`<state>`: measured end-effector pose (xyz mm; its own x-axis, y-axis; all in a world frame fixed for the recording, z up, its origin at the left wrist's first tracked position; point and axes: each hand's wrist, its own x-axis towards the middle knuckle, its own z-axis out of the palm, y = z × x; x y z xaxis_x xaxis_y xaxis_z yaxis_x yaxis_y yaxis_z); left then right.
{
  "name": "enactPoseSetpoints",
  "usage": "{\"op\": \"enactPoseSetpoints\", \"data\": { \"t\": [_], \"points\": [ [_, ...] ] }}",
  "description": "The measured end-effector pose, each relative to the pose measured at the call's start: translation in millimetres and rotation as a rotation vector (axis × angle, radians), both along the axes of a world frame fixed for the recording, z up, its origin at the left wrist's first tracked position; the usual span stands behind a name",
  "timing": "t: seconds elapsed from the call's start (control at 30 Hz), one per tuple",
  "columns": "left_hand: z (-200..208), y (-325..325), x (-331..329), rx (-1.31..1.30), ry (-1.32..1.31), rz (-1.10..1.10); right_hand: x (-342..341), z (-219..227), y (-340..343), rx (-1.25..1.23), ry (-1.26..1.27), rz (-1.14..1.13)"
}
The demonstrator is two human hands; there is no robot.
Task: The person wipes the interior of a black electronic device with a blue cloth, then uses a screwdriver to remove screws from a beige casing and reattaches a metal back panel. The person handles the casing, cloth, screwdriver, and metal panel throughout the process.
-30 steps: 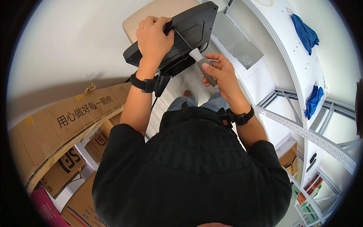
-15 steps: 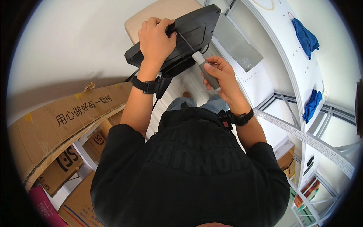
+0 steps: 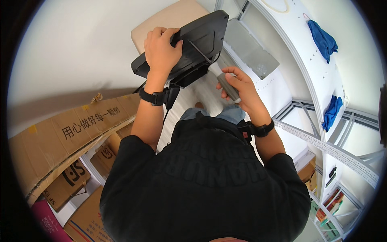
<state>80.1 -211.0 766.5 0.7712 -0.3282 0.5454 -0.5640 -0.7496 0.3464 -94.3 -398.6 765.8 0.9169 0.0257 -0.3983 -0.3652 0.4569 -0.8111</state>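
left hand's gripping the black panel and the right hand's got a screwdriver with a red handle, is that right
Not quite: the handle of the screwdriver is grey, not red, as the head view shows. The left hand does grip the black panel, and the right hand does hold the screwdriver.

Brown cardboard (image 3: 52, 141) left; blue cloth (image 3: 323, 42) right; beige pad (image 3: 165, 18), possibly seat.
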Motion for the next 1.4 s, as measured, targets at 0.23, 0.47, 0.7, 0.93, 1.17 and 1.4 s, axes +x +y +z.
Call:
{"op": "enactPoseSetpoints", "data": {
  "t": [0.23, 0.47, 0.7, 0.93, 1.17, 1.4],
  "points": [
    [19, -23, -4, -0.017, -0.041, -0.099, -37, -17, -58, -0.043, -0.017, -0.117],
    [16, -164, -36, -0.272, 0.341, -0.529, -98, -13, -144, -0.049, -0.045, -0.441],
    [-26, -363, -115, -0.245, 0.664, -0.911, -202, -28, -259, -0.135, -0.102, -0.891],
    [-58, -561, -181, -0.072, 0.731, -1.015, -264, -53, -361, -0.184, -0.025, -1.064],
    [-90, -658, -196, 0.112, 0.622, -0.892, -277, -65, -411, -0.189, 0.000, -1.209],
    [-107, -679, -198, 0.161, 0.546, -0.827, -282, -74, -430, -0.173, 0.017, -1.214]
  ]
}}
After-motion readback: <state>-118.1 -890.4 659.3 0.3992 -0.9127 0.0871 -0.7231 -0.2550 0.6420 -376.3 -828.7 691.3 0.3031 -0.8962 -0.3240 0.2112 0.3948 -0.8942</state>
